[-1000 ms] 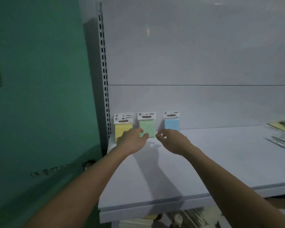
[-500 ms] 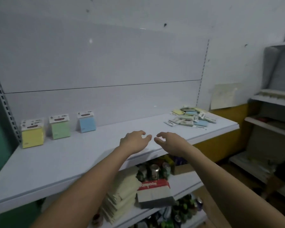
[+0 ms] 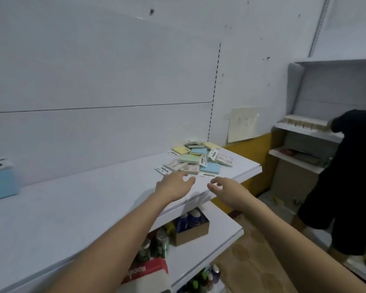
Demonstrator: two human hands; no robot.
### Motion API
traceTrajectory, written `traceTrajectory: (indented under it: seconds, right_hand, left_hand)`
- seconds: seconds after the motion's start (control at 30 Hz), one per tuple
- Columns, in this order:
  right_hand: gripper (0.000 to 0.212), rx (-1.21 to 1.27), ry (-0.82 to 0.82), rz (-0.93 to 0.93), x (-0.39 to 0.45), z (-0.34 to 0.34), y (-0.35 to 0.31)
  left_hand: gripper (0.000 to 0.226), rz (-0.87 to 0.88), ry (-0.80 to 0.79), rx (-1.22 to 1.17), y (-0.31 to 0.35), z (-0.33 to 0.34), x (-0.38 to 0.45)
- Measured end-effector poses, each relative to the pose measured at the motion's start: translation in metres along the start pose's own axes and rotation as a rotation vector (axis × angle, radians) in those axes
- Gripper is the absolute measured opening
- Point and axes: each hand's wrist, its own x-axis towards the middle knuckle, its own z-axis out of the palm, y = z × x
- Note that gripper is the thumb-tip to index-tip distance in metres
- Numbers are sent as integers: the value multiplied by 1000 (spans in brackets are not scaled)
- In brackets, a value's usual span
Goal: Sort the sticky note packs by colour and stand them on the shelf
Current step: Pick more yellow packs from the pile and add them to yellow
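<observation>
The white shelf (image 3: 76, 199) holds a loose pile of sticky note packs (image 3: 197, 160) at its right end, while one blue pack (image 3: 0, 185) stands at far left. Your left hand (image 3: 174, 186) and right hand (image 3: 227, 190) hover near the pile, fingers loosely spread, holding nothing.

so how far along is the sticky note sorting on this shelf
Early days. Done: one light blue sticky note pack stands against the back panel at the far left of the white shelf; anything beyond it is out of frame. In hand: nothing; the left hand and right hand are empty, reaching toward the loose heap of yellow, green and blue packs. Left: that whole heap.
</observation>
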Motion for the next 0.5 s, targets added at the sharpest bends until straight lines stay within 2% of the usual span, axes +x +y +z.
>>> traceTrajectory:
  seconds: [0.1, 0.23, 0.5]
  right_hand:
    - [50, 9, 12, 19, 39, -13, 22]
    - [48, 72, 69, 3, 94, -28, 43]
    - [37, 95, 112, -45, 211, -40, 78]
  left_hand:
    - [56, 9, -2, -16, 7, 9, 40]
    - [51, -6, 74, -50, 8, 5, 95]
    - [48, -151, 182, -86, 11, 19, 189]
